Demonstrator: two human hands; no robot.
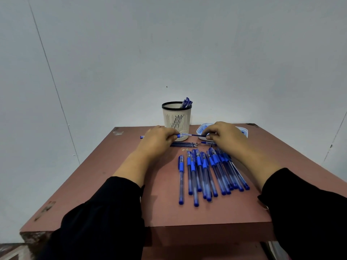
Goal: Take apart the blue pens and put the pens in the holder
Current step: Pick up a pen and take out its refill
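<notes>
The left hand point(156, 138) gripped a pen point(185, 135) by its barrel while the right hand point(224, 136) pinched its refill point(199, 135), just before the holder point(176, 119). More pens point(206, 171) lay on the table point(112, 175), some stood in the holder, and loose refills point(185, 144) lay between.

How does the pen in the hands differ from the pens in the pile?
The held pen is off the table, gripped at both ends by the left hand and right hand; the pile lies on the table untouched. The held pen runs sideways; the pile's pens run toward the person. Both are blue with clear barrels.
</notes>
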